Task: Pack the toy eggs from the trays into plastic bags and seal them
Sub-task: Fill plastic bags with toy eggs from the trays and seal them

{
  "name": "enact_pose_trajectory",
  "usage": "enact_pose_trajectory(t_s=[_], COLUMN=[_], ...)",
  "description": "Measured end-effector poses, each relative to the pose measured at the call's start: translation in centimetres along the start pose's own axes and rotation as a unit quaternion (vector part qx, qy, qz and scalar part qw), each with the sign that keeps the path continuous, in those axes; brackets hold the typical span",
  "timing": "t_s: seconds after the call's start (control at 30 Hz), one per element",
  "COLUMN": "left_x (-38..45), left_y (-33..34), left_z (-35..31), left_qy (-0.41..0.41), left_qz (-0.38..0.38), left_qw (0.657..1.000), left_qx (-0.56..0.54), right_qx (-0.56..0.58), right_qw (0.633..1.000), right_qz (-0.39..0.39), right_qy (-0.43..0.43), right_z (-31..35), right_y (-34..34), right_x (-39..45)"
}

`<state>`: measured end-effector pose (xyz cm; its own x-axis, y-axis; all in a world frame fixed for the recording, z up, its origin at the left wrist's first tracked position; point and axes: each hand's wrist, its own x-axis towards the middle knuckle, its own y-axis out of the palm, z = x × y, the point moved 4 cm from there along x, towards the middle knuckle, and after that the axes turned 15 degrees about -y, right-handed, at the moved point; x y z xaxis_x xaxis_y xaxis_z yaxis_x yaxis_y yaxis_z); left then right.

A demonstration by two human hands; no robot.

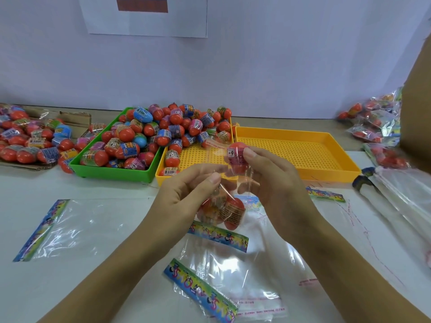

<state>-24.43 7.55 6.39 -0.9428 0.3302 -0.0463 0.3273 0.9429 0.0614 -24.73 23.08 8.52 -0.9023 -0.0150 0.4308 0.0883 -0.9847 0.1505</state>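
Presently, at frame centre, a clear plastic bag (pixel 224 194) is held up above the table (pixel 98 187) by both hands. Left hand (pixel 186 194): thumb and forefinger pinched on the bag's left edge near the mouth. Right hand (pixel 268 180): fingers curled round a toy egg (pixel 236 153) at the bag's mouth, the film apparently lying over it; whether the egg is fully inside cannot be told. Lower in the bag, at least two further eggs (pixel 224 212) are seen hanging.

Risks, as judged:
- the thin, slippery film could slide from the left pinch, so that the mouth closes or the hanging eggs drop
- the smooth, rounded egg could be squeezed out of the curled fingers and roll across the table
- the adhesive flap (pixel 215 145) could stick to itself or to an egg before sealing

Materials and shapes:
- eggs: hard glossy plastic, ovoid, mostly red-orange with printed shrink-wrap bands
- bags: transparent, crinkly film, highly reflective, with colourful printed header strips
- green tray (pixel 112 171), centre left: rigid, rectangular, heaped with eggs
- yellow tray (pixel 298 152), centre right: rigid, perforated floor
- a second yellow tray (pixel 161 173) between them: eggs piled at its far end
- spare empty bags (pixel 77 224): lying flat, lower frame
- filled bags (pixel 375 122): stacked at right edge
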Motion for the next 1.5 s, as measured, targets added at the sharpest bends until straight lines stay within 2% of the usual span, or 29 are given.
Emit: enact_pose_trajectory(t_s=[0.1,0.3,0.47,0.67,0.73,0.9,1.07,1.2,1.33,1.5], left_x=[-0.2,-0.3,-0.3,-0.2,-0.1,0.0,0.3,0.3,0.4,0.5], left_y=[0.2,0.5,0.3,0.2,-0.2,-1.0,-0.9,-0.5,-0.8,-1.2], left_z=[0.0,0.0,-0.3,-0.3,-0.5,-0.6,-0.2,0.1,0.4,0.3], left_qy=[0.0,0.008,0.048,0.043,0.039,0.025,-0.023,-0.008,-0.023,-0.043], left_qz=[0.0,0.002,-0.054,-0.107,-0.121,-0.139,-0.096,-0.043,-0.054,-0.062], left_qw=[1.0,1.0,0.997,0.993,0.991,0.988,0.992,0.998,0.995,0.986], left_qx=[0.001,0.005,-0.012,-0.024,-0.037,-0.057,-0.084,-0.05,-0.079,-0.148], right_qx=[-0.043,-0.048,-0.016,-0.001,-0.034,-0.134,-0.116,-0.117,-0.102,-0.099], right_qw=[0.999,0.997,0.998,0.999,0.999,0.988,0.993,0.992,0.993,0.995], right_qz=[-0.013,-0.042,-0.049,-0.045,-0.03,0.078,0.011,-0.035,-0.052,-0.026], right_qy=[-0.003,-0.033,-0.023,-0.002,0.021,0.024,-0.006,-0.025,-0.007,0.01], right_z=[-0.1,0.1,-0.4,-0.8,-0.9,-1.0,-0.9,-0.7,-0.5,-0.5], right_y=[0.0,-0.3,-0.3,-0.3,-0.3,0.6,0.5,0.1,0.0,0.2], right_x=[-0.1,-0.2,-0.1,-0.1,0.0,-0.6,-0.8,-0.9,-0.7,-0.6])
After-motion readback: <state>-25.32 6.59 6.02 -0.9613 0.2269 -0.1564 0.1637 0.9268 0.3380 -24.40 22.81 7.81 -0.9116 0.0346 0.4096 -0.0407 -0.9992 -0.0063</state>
